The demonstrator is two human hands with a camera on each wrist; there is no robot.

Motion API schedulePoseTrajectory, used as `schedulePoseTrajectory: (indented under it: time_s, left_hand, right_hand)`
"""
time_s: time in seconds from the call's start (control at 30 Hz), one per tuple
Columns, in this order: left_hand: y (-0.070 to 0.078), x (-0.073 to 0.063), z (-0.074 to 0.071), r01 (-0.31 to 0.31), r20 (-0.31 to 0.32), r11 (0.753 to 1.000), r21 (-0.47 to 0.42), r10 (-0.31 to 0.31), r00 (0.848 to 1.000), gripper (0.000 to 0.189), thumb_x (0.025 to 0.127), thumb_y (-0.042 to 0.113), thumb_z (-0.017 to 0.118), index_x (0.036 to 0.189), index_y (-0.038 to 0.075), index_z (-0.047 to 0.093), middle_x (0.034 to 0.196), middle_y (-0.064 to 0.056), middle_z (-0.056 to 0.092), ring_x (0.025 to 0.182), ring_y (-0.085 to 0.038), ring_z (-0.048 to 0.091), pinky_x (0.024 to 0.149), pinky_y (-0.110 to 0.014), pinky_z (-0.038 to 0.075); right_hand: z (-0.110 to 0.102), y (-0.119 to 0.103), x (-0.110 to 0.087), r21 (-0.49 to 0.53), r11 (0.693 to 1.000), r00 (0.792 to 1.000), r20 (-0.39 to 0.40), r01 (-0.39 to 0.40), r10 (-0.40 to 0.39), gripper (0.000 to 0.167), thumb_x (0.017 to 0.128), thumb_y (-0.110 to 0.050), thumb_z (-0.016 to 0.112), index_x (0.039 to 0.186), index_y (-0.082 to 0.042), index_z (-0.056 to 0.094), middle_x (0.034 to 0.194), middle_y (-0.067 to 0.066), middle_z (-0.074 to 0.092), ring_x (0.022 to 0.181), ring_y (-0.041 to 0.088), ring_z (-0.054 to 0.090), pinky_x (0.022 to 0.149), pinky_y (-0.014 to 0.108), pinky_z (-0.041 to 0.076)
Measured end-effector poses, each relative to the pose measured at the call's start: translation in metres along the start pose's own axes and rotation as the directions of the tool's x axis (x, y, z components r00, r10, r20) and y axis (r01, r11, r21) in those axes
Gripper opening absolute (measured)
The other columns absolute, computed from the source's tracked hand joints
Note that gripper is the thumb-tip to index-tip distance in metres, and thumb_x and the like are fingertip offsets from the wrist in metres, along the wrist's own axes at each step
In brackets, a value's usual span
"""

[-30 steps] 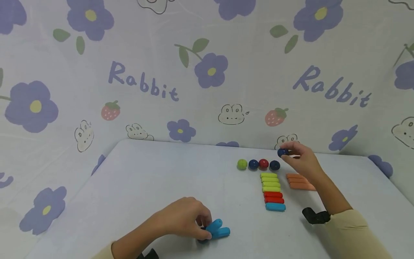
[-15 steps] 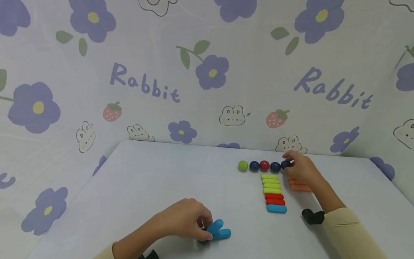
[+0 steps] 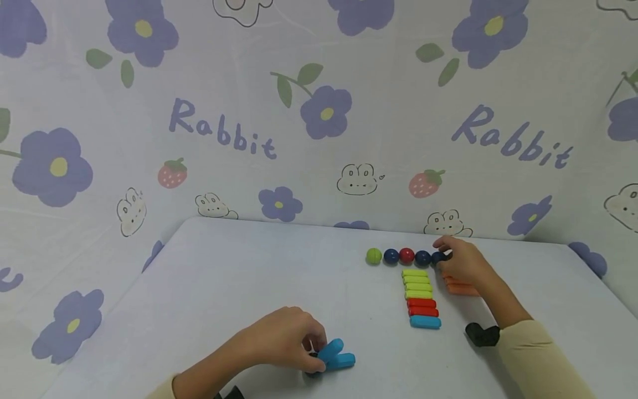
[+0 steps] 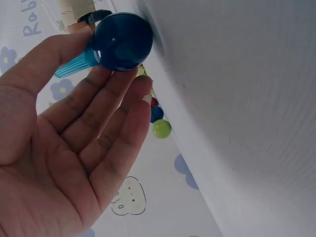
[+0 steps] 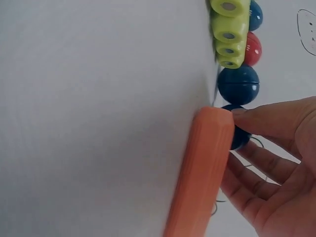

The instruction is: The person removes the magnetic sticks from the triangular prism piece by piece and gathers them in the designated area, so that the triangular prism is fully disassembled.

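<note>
Near the front of the table my left hand (image 3: 284, 338) pinches a dark blue ball (image 4: 123, 42) between thumb and fingers. Two light blue sticks (image 3: 341, 361) fan out from that ball to the right. At the back right, my right hand (image 3: 463, 259) pinches another dark blue ball (image 5: 240, 138), thumb on one side and fingers on the other. This ball is at the right end of a row with a green ball (image 3: 374, 256), a blue ball (image 3: 391, 256), a red ball (image 3: 406, 255) and a dark blue ball (image 3: 422, 258).
In front of the row lie several yellow-green sticks (image 3: 416, 284), two red sticks (image 3: 422, 307) and a light blue stick (image 3: 425, 322), side by side. Orange sticks (image 3: 461, 286) lie under the right hand's wrist, partly hidden. A patterned cloth (image 3: 224, 166) hangs behind the white table (image 3: 249, 266).
My right hand has lowered its dark blue ball from above the table to the right end of the ball row. The left hand stays where it was with its ball and sticks.
</note>
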State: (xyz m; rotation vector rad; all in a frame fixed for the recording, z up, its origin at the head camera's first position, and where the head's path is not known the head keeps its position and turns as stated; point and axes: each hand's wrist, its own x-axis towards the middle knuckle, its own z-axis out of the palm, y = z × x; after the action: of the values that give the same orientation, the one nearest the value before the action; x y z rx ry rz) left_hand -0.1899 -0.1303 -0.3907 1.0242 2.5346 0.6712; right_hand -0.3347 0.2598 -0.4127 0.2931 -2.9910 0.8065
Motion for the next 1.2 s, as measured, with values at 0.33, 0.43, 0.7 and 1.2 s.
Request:
schedulePoseTrajectory:
  time_s: [0.33,0.43,0.7,1.2]
  left_hand:
    - [-0.002,-0.003,-0.004,0.083,0.022,0.996,-0.019,-0.082,0.996,0.026,0.077,0.036,0.087,0.094,0.019,0.077,0.086,0.020,0.066,0.078,0.000,0.062,0.068,-0.020,0.050]
    - [-0.003,-0.004,-0.004,0.106,0.015,0.994,0.004,-0.106,0.994,0.027,0.076,0.039,0.088,0.092,0.020,0.076,0.085,0.019,0.066,0.078,0.000,0.061,0.068,-0.021,0.050]
    - [-0.001,0.000,-0.001,0.114,-0.002,0.993,0.023,-0.114,0.994,0.023,0.080,0.032,0.086,0.095,0.018,0.077,0.081,0.018,0.065,0.073,0.001,0.057,0.067,-0.021,0.049]
    - [-0.004,0.002,0.005,-0.045,-0.026,0.999,-0.030,0.044,0.999,0.034,0.068,0.026,0.095,0.086,0.019,0.067,0.080,0.018,0.061,0.071,0.002,0.060,0.066,-0.017,0.049]
  right_hand:
    - [-0.019,-0.022,-0.021,-0.004,0.997,0.991,-0.109,0.073,-0.073,0.047,0.090,-0.002,0.069,0.134,0.004,0.053,0.133,0.031,0.053,0.119,0.050,0.051,0.091,0.062,0.048]
    - [-0.022,-0.037,-0.031,0.008,0.991,0.981,-0.136,0.137,-0.135,0.046,0.091,-0.002,0.069,0.135,0.003,0.054,0.133,0.029,0.054,0.119,0.049,0.052,0.092,0.060,0.048]
    - [0.000,-0.100,-0.063,0.018,0.934,0.934,-0.017,0.357,-0.357,0.032,0.091,-0.011,0.073,0.122,-0.005,0.066,0.119,0.011,0.066,0.108,0.031,0.061,0.088,0.049,0.054]
    - [0.060,-0.189,-0.123,0.138,0.733,0.665,0.333,0.666,-0.668,0.018,0.090,-0.016,0.077,0.108,-0.018,0.074,0.093,-0.013,0.066,0.082,-0.002,0.059,0.077,0.015,0.050]
